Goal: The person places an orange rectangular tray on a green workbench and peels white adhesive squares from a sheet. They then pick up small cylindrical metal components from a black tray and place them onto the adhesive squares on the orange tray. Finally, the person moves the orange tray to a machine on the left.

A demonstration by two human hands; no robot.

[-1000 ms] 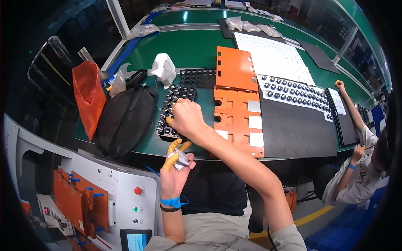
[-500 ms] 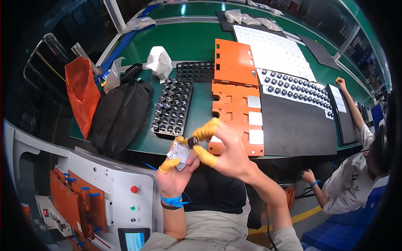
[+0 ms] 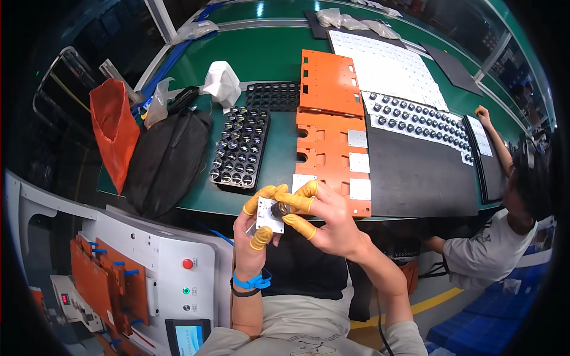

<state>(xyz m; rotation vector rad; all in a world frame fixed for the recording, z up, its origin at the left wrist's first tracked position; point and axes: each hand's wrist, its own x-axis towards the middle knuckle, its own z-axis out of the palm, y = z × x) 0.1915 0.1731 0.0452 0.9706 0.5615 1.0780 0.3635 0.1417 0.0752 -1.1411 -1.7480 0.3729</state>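
Note:
My left hand, in yellow finger cots and with a blue strap at the wrist, grips a small white square plate by its edges. Small holes dot the plate's face. Pinched between the yellow-covered fingers of my right hand is a short black cylindrical part, held at the plate's face. Whether it is fastened to the plate cannot be made out. Both hands are in front of the table's near edge, close to an orange slotted fixture carrying several white plates.
Left of the fixture stands a black tray of round shiny-topped parts; behind it, another black tray. A black bag and orange bag lie left. Rightward are a black mat, a white sheet with black parts and a co-worker.
Both hands have shifted slightly right, and the plate has turned more upright, with the black part now over its face. The co-worker has leaned closer to the table.

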